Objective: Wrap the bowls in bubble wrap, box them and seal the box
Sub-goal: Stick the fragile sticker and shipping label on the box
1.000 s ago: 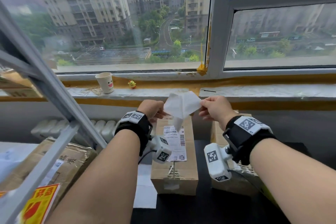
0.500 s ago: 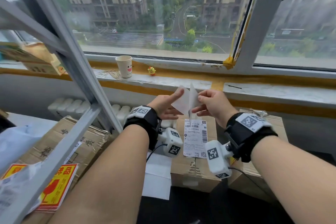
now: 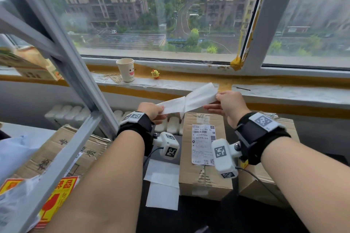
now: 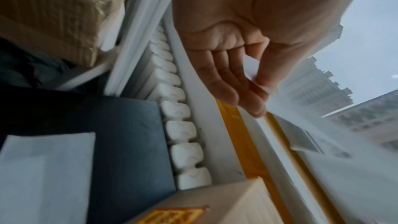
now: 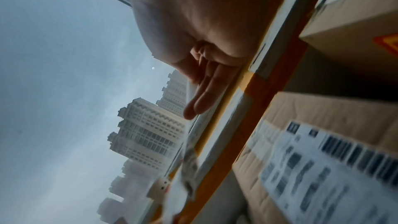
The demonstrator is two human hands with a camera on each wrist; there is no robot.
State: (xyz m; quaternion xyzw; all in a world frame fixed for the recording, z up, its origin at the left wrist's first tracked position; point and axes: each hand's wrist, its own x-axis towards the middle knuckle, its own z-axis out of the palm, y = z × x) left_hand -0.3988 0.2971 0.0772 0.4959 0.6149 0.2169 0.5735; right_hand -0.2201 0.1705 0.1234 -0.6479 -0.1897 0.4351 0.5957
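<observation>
Paper, a white strip (image 3: 186, 100) that looks like peeled label backing, is stretched between the two hands above the sealed box (image 3: 203, 155). The left hand (image 3: 151, 110) pinches its lower end between thumb and fingers, a grip the left wrist view confirms, with a white edge (image 4: 251, 67) caught under the thumb. The right hand (image 3: 230, 103) pinches the higher end with thumb and forefinger while its other fingers lie straight. The strip has a twist near its middle, so the pull probably serves to flatten or fold it before it is discarded.

The box sits on the dark tabletop (image 3: 189, 219) just below and between the wrists, untouched by either hand, taped along its seam and already bearing a shipping label (image 3: 203, 143). More white sheets (image 3: 162, 185) lie to its left. Neither bowls nor bubble wrap are visible; I judge them packed inside, leaving the task nearly finished.
</observation>
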